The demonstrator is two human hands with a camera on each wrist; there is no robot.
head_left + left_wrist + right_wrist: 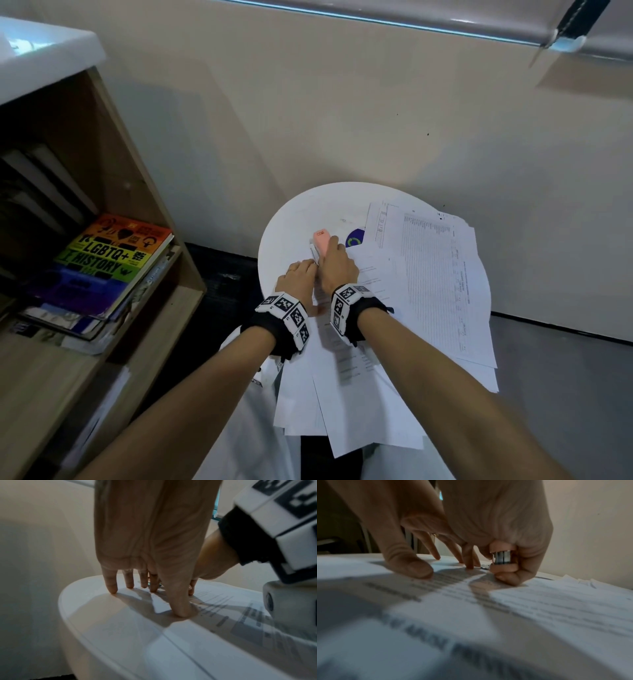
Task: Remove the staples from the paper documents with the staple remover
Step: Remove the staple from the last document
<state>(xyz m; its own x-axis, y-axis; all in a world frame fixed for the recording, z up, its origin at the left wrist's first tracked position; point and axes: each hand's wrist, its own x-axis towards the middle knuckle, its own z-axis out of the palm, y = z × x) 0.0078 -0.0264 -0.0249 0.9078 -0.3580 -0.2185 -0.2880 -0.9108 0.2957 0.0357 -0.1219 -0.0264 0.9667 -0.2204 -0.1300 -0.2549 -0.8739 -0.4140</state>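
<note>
Matt printed papers (428,274) on a smooth white table (294,219); pink plastic remover (322,241) with shiny metal; raw wood shelf (144,192).

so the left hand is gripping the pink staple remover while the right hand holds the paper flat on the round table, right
Not quite: the hands are swapped. The right hand grips the pink staple remover, as the right wrist view shows, while the left hand holds the paper flat on the round table.
</note>
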